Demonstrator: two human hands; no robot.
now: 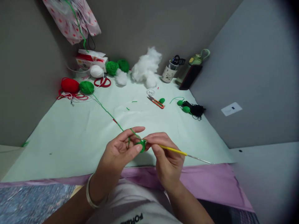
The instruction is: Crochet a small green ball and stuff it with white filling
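My left hand [121,148] pinches a small green crocheted piece [141,145] between thumb and fingers, with the green yarn strand [106,109] running over its index finger. My right hand [166,155] is closed on a yellow-handled crochet hook [181,152], whose tip meets the green piece. The strand leads back to a green yarn ball [86,87] at the far left of the pale green table [70,137].
A red yarn ball [69,85], a white ball [96,71], two more green balls [117,66], red scissors [102,82], white stuffing [146,68], orange snips [155,101], small green pieces with black yarn [191,109] and a cup of tools [170,71] lie farther back.
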